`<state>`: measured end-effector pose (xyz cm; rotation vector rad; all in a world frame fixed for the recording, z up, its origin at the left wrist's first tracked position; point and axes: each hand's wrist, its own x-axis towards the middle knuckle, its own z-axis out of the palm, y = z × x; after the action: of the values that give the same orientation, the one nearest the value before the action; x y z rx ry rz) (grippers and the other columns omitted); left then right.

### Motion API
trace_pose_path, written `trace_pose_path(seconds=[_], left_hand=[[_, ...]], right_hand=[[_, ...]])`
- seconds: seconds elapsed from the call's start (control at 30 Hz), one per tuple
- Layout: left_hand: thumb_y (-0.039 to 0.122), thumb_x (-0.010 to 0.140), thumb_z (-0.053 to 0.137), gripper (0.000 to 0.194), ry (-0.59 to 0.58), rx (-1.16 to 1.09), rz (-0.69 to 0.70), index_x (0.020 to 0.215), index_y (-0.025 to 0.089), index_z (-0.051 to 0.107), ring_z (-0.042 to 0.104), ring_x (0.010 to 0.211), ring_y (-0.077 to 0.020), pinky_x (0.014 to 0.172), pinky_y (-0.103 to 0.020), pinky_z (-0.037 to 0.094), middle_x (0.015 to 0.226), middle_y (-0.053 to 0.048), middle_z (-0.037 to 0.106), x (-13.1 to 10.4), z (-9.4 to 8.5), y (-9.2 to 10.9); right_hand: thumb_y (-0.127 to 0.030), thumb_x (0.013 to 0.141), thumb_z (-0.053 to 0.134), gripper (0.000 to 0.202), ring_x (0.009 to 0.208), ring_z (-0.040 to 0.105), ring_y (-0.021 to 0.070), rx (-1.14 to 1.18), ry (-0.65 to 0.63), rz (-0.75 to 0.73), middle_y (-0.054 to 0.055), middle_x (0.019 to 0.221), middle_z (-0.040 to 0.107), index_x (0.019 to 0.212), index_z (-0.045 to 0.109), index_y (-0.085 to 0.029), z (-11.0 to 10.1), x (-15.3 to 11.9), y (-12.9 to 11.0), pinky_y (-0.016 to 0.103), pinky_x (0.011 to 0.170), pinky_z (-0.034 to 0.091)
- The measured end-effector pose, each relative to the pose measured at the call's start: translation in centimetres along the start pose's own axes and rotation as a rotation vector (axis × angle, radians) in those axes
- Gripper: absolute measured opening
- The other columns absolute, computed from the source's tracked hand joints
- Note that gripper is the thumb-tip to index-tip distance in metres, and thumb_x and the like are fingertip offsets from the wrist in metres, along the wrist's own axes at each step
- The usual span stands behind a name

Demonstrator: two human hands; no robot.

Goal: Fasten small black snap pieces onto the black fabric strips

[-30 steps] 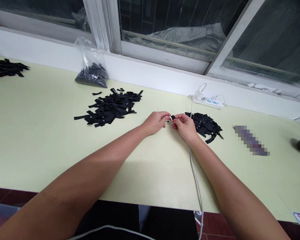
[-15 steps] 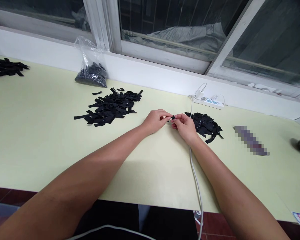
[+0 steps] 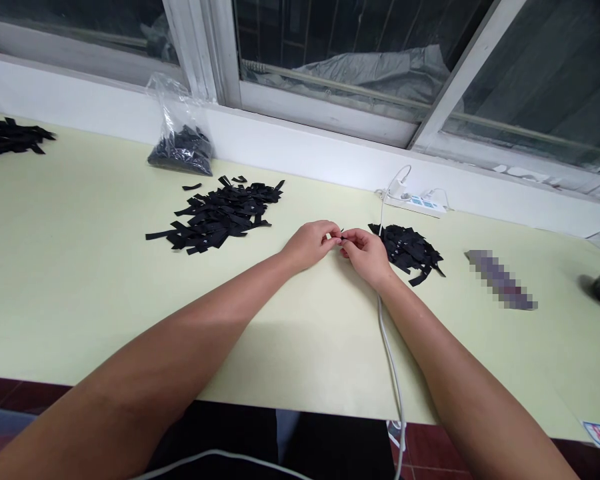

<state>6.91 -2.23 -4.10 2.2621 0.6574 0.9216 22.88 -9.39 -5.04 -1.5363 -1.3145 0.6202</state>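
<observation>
My left hand [image 3: 310,244] and my right hand [image 3: 367,253] meet over the pale yellow table [image 3: 300,340], fingertips almost touching. Both pinch one small black piece [image 3: 343,239], mostly hidden by the fingers. Left of my hands lies a large heap of black strips [image 3: 225,215]. A smaller heap of black strips [image 3: 411,248] lies just right of my right hand, partly behind it.
A clear plastic bag [image 3: 183,150] of black pieces stands by the wall. A white power strip [image 3: 417,204] sits at the back, and a pale cable [image 3: 391,360] runs under my right wrist. More black strips [image 3: 13,139] lie far left; a blurred object [image 3: 500,279] lies right.
The black piece between my fingertips has turned and shows less. My hands have stayed nearly in place, fingertips shifted slightly.
</observation>
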Motion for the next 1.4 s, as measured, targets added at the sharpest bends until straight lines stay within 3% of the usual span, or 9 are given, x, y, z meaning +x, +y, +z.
trace_pose_path(seconds=[0.17,0.33,0.67,0.9,1.2,1.4], left_hand=[[0.021,0.088,0.056,0.012,0.005,0.085,0.05,0.096,0.02,0.064,0.055,0.072,-0.0125,0.071,-0.028,0.044,0.096,-0.002,0.066,-0.04,-0.16,-0.27],[0.018,0.09,0.054,0.017,-0.037,0.194,0.177,0.105,0.021,0.063,0.06,0.086,-0.0154,0.077,-0.029,0.045,0.11,-0.005,0.063,-0.09,-0.51,-0.38],[0.019,0.094,0.051,0.018,-0.079,0.358,0.286,0.107,0.021,0.063,0.059,0.099,-0.0191,0.08,-0.031,0.045,0.109,-0.006,0.063,-0.12,-0.89,-0.4],[0.02,0.093,0.052,0.016,-0.08,0.358,0.284,0.105,0.021,0.063,0.059,0.097,-0.0192,0.08,-0.031,0.045,0.107,-0.006,0.063,-0.08,-0.77,-0.57],[0.019,0.091,0.053,0.009,-0.055,0.366,0.246,0.094,0.019,0.061,0.057,0.091,-0.0195,0.075,-0.031,0.042,0.1,-0.006,0.063,0.01,-0.68,-0.78],[0.02,0.091,0.053,0.006,-0.022,0.407,0.244,0.091,0.018,0.059,0.056,0.093,-0.0211,0.078,-0.033,0.039,0.099,-0.006,0.063,0.1,-0.82,-0.61]], right_hand=[[-0.034,0.076,0.063,0.021,0.069,0.064,0.0169,0.0,-0.009,-0.008,0.002,0.08,0.07,0.09,0.069,-0.021,-0.04,0.03,0.17,0.033,0.072,0.053],[-0.033,0.075,0.061,0.021,0.07,0.063,0.0169,-0.03,-0.008,-0.018,0.002,0.078,0.07,0.09,0.07,-0.02,-0.1,-0.03,0.15,0.032,0.071,0.052],[-0.032,0.074,0.06,0.021,0.068,0.059,0.0158,-0.038,-0.035,0.013,0.002,0.075,0.068,0.086,0.071,-0.019,-0.26,-0.21,-0.37,0.029,0.066,0.046],[-0.033,0.073,0.062,0.021,0.063,0.053,0.013,-0.043,-0.065,0.024,0.0,0.073,0.065,0.085,0.07,-0.018,-0.36,-0.23,-0.56,0.027,0.061,0.041],[-0.036,0.076,0.065,0.028,0.075,0.063,0.0172,-0.064,-0.036,-0.015,0.006,0.091,0.074,0.096,0.075,-0.018,-0.16,-0.34,-0.49,0.03,0.07,0.049],[-0.038,0.078,0.065,0.025,0.072,0.064,0.0187,-0.145,0.016,-0.011,0.006,0.081,0.074,0.091,0.077,-0.019,-0.38,-0.5,-0.73,0.031,0.068,0.049]])
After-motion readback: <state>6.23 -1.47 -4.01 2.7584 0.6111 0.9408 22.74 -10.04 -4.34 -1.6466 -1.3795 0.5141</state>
